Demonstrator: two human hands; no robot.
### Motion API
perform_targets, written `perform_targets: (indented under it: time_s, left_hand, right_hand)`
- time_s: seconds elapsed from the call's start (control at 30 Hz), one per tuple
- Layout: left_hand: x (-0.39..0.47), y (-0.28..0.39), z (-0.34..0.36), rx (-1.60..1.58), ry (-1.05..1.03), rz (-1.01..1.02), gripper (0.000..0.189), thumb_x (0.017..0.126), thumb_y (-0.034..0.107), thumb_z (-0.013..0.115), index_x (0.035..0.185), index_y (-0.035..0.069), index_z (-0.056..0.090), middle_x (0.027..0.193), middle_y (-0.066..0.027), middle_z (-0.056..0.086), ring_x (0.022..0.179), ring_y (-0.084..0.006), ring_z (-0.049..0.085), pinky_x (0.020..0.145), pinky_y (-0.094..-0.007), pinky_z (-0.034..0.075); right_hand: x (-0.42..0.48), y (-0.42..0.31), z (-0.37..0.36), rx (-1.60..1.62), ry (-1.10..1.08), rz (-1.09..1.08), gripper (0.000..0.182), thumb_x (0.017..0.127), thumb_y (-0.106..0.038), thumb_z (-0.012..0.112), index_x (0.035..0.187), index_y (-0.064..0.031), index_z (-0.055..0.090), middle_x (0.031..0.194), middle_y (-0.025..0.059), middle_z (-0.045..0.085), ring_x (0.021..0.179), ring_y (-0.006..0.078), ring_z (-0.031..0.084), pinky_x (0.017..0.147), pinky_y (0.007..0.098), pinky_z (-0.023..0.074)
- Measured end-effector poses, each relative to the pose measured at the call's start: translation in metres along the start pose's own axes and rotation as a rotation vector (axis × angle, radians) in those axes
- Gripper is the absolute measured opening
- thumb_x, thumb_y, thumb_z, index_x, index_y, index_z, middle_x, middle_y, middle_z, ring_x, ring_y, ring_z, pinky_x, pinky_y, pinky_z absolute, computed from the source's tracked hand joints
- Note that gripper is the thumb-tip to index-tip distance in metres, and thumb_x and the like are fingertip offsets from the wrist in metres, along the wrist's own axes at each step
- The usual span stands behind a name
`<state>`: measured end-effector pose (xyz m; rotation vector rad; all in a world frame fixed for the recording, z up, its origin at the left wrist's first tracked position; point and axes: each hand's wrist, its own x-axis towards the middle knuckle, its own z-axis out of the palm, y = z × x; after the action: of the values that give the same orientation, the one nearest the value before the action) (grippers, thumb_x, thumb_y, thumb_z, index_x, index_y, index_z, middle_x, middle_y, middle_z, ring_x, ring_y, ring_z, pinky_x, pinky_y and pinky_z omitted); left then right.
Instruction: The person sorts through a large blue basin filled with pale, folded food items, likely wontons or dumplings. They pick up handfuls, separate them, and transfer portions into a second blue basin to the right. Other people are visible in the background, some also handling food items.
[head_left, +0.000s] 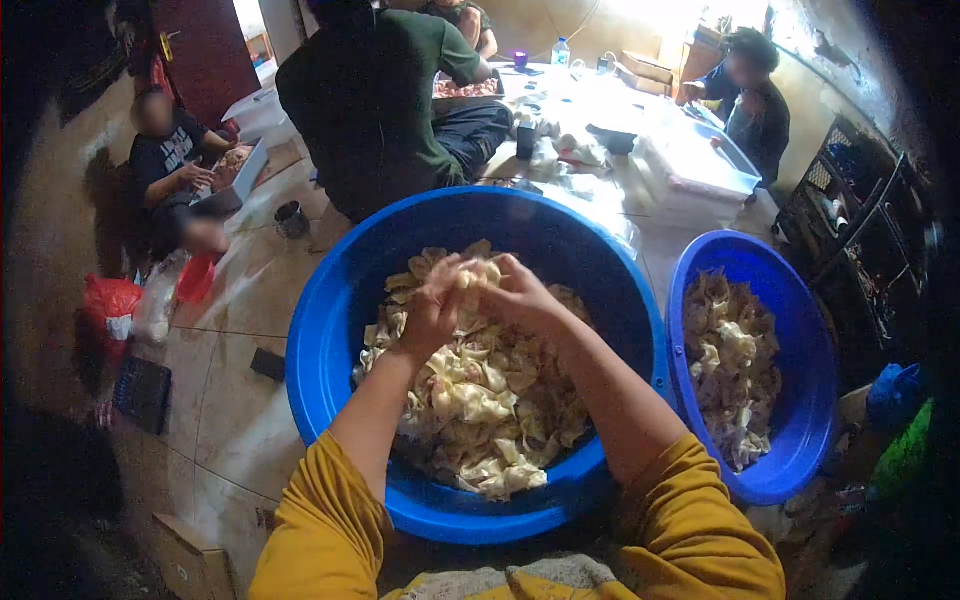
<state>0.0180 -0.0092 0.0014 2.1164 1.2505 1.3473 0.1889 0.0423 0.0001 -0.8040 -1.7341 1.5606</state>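
Note:
A large round blue plastic tub (322, 390) stands in front of me, holding a heap of pale folded dumplings (480, 397). Above the far part of the heap, my left hand (435, 304) and my right hand (517, 289) meet, with a pale dumpling (478, 276) held between their fingers. Its exact shape is blurred. To the right, a second, violet-blue tub (806, 375) holds more such dumplings (731, 360); neither hand touches it.
A person in a dark green shirt (375, 97) sits just beyond the tub. Other people sit at far left, back and right. Clear plastic boxes (705, 161) stand back right, a dark rack (855, 225) at right, a dark cup (291, 219) and red bags (111, 300) at left.

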Motion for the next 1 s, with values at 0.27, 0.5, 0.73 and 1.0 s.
perform_targets:
  time_s: [0.27, 0.5, 0.73, 1.0]
  left_hand:
    - [0.001, 0.002, 0.007, -0.163, -0.064, -0.016, 0.044, 0.091, 0.035, 0.042, 0.125, 0.008, 0.048, 0.14, -0.0206, 0.025, 0.125, -0.0369, 0.031, 0.101, -0.0424, 0.026]
    - [-0.008, -0.001, -0.01, 0.046, -0.009, -0.097, 0.028, 0.077, 0.014, 0.065, 0.1, 0.007, 0.051, 0.13, -0.0176, 0.037, 0.113, -0.0304, 0.046, 0.092, -0.0393, 0.039]
    - [-0.009, 0.017, 0.018, -0.137, 0.139, -0.094, 0.018, 0.075, -0.003, 0.058, 0.09, 0.008, 0.059, 0.121, -0.0113, 0.047, 0.103, -0.022, 0.053, 0.088, -0.0344, 0.042]
    - [0.021, 0.122, 0.019, 0.059, 0.215, 0.387, 0.025, 0.084, 0.016, 0.055, 0.108, 0.008, 0.056, 0.128, -0.0147, 0.043, 0.121, -0.0275, 0.038, 0.098, -0.0427, 0.031]
  right_hand:
    - [-0.011, -0.003, -0.008, -0.014, 0.005, -0.009, 0.04, 0.08, -0.018, 0.065, 0.111, 0.0033, 0.048, 0.103, 0.0103, 0.058, 0.093, 0.0136, 0.056, 0.08, 0.0292, 0.0466]
    - [-0.024, -0.042, -0.07, 0.112, 0.583, -0.411, 0.033, 0.081, -0.017, 0.063, 0.104, 0.001, 0.049, 0.083, 0.0047, 0.061, 0.075, 0.0125, 0.059, 0.065, 0.0235, 0.0484]
    - [-0.033, -0.029, -0.098, 0.385, 1.058, -0.584, 0.05, 0.079, -0.011, 0.066, 0.118, 0.002, 0.038, 0.098, 0.0101, 0.052, 0.079, 0.0125, 0.054, 0.068, 0.0221, 0.0487]
    - [-0.048, 0.012, -0.062, -0.483, 0.359, 0.455, 0.053, 0.077, -0.028, 0.059, 0.121, -0.0041, 0.044, 0.117, 0.019, 0.05, 0.111, 0.0316, 0.048, 0.093, 0.0396, 0.0411]
